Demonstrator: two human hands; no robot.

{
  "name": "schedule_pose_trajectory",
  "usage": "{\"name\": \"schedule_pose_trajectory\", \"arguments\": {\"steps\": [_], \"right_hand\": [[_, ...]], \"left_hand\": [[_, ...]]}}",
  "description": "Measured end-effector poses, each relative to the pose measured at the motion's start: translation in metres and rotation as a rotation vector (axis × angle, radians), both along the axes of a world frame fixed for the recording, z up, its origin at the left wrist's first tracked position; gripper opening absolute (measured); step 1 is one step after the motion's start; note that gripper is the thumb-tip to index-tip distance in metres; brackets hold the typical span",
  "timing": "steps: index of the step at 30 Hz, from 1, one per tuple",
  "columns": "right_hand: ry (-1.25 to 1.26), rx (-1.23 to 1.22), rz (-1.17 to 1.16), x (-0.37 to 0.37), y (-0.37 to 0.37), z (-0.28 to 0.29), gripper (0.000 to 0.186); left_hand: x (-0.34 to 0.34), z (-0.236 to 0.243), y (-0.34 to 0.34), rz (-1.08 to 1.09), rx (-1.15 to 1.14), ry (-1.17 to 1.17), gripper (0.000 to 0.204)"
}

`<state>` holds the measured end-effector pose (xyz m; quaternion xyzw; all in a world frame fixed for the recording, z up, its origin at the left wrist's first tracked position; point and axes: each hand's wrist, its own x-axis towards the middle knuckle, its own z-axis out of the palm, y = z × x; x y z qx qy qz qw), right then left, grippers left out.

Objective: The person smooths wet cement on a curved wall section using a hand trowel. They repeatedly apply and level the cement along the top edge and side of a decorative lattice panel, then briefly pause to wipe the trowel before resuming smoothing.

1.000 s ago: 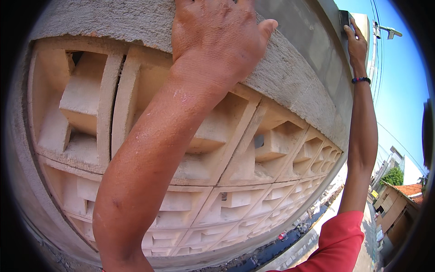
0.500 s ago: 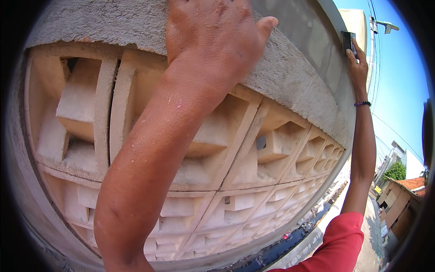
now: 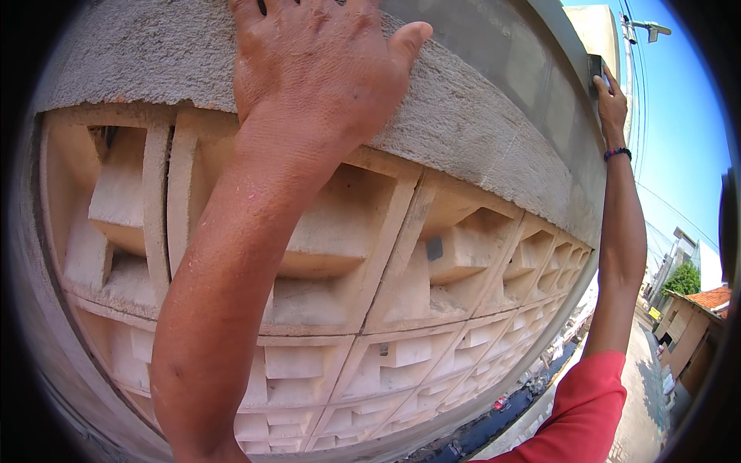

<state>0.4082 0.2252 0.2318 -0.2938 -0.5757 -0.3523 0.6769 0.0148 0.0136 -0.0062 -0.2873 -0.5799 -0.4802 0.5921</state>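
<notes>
My left hand (image 3: pixel 320 69) lies with its back toward me against the rough grey plaster band (image 3: pixel 174 58) of a wall. Its thumb sticks out to the right and gaps show between the fingers; the fingertips are cut off by the upper edge. Far to the right, my right arm in a red sleeve reaches up along the wall. My right hand (image 3: pixel 612 108) grips a dark rectangular block (image 3: pixel 594 71) at the corner of the smoother, darker grey plaster (image 3: pixel 513 46). The block is seen nearly edge-on, so its exact kind cannot be told.
Below the plaster, pale ventilation blocks (image 3: pixel 394 351) with deep openings fill the wall. A dark, littered drainage ditch (image 3: pixel 494 420) runs along its foot. To the right are a paved lane (image 3: pixel 637 386), a house with an orange tiled roof (image 3: pixel 710 299) and a lamp pole (image 3: pixel 629 69).
My left hand has shifted left and slightly down in the picture. The block in my right hand has turned more edge-on to me. The whole view has shifted slightly.
</notes>
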Motion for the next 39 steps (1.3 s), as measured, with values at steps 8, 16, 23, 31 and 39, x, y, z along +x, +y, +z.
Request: {"name": "schedule_pose_trajectory", "arguments": {"steps": [8,16,23,31,39], "right_hand": [[-0.270,0.280,0.069,0.017,0.026,-0.036,0.047],[-0.291,0.353,0.125,-0.032,0.004,-0.035,0.046],[0.054,0.114,0.045,0.050,0.048,-0.003,0.052],[-0.375,0.433,0.085,0.037,0.051,-0.015,0.044],[-0.248,0.438,0.114,-0.038,0.004,-0.037,0.046]], "left_hand": [[0.004,0.003,0.001,0.167,0.023,-0.078,0.066],[-0.032,0.003,0.008,0.242,0.062,0.102,0.069],[-0.045,0.007,0.023,0.300,0.083,0.152,0.074],[-0.034,0.018,0.010,0.144,0.135,0.166,0.074],[0.108,0.053,0.090,0.024,0.064,0.298,0.067]]}}
